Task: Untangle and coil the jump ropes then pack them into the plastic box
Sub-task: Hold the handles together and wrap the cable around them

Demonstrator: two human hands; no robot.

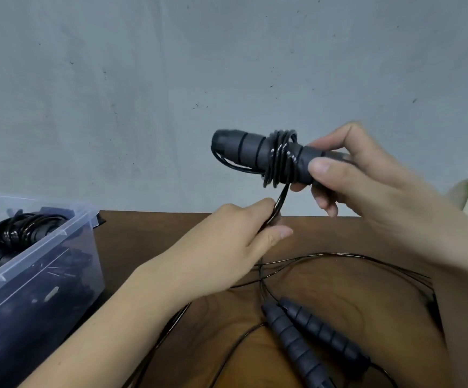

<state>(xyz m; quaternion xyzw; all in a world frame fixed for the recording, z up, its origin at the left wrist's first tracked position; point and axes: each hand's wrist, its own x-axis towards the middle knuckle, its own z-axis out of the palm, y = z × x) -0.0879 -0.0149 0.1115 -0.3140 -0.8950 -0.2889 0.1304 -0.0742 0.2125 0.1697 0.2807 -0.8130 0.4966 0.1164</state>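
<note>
Right hand (pixel 367 186) gripping handle bundle (pixel 258 155) lying level, butt pointing left, left hand (pixel 235 236) pinching cord (pixel 279 203)

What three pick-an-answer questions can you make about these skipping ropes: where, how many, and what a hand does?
1. Where is the plastic box? A) left on the table B) right of the hands C) floor
2. How many loose handles lie there? A) one B) two C) four
3. What does the right hand do? A) lies flat B) grips cord-wrapped handles C) points

A: it sits at the left. B: two lie side by side. B: fingers curl round them.
</note>
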